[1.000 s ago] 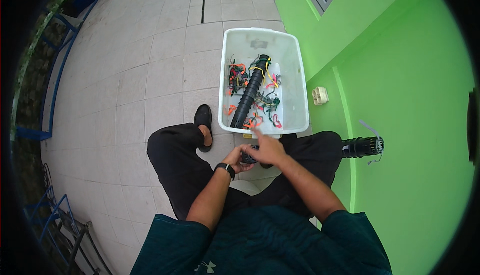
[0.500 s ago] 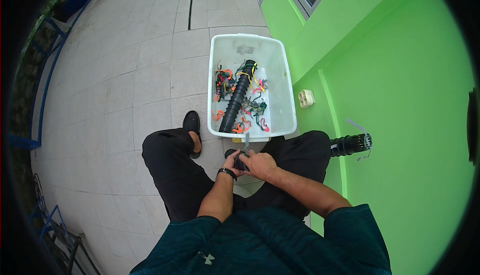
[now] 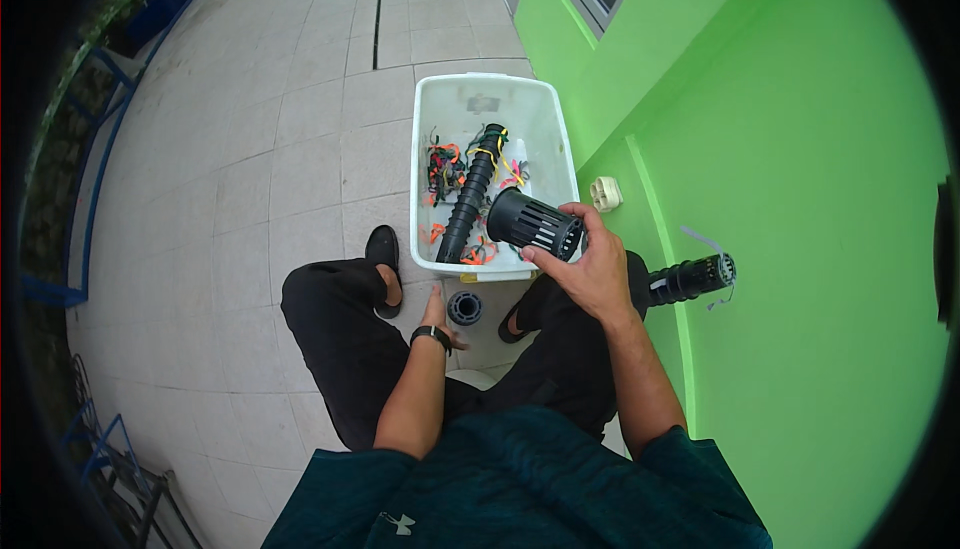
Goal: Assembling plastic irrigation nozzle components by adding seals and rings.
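Head view: two bare hands are in sight; the right hand (image 3: 600, 271) holds one black slotted cup (image 3: 528, 223) between its thumb and fingers, the cup tilted, its open end to the upper left, above the near right corner of the one white bin (image 3: 548, 134); the left hand (image 3: 436, 315) is spread, fingers straight and thumb standing off, just beside one dark round tube (image 3: 465, 307) seen end-on (whether skin touches it, I cannot tell); that tube's lower part is hidden beneath its own rim.

In the bin lies one long ribbed black tube (image 3: 469, 194), slanting, with a yellow strap (image 3: 500, 155) about its far end; coloured straps (image 3: 444, 167) lie in several clumps, too tangled to count, and the cup covers some of them; one yellow piece (image 3: 484, 277) shows in part under the bin's near edge.

By the right knee stands out one more ribbed black piece (image 3: 692, 279) with a grey strip (image 3: 702, 239) at its slotted end; its other end is hidden by the leg; one cream fitting (image 3: 605, 194) sits by the green wall (image 3: 790, 219); there are two black shoes (image 3: 382, 246), the right one mostly covered by the trouser leg.
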`<state>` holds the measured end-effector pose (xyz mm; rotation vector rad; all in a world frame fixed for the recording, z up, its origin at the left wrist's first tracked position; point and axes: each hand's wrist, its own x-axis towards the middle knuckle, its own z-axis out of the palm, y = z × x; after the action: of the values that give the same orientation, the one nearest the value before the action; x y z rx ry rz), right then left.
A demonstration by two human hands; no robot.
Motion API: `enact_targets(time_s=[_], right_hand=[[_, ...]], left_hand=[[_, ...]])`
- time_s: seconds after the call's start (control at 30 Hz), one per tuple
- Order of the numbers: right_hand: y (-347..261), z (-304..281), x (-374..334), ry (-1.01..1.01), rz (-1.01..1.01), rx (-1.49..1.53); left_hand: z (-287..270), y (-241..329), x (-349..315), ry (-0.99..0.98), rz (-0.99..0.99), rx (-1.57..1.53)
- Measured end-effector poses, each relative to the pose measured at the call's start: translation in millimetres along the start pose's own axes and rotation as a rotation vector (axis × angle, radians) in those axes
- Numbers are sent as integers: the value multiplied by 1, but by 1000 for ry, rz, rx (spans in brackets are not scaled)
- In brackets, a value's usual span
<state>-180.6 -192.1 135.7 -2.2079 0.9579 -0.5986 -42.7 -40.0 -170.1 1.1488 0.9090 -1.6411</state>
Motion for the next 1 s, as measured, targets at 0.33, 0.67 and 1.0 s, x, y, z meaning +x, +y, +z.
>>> enact_targets(time_s=[0.33,0.67,1.0], right_hand=[[-17,24,-39,-73,80,407],[74,-41,-96,-39,242,984],[96,-49,-145,328,49,-507]], left_hand=[[60,7,-227,-468,1242,561],[47,9,-210,-558,1176,205],[42,-15,-176,-687,937,163]])
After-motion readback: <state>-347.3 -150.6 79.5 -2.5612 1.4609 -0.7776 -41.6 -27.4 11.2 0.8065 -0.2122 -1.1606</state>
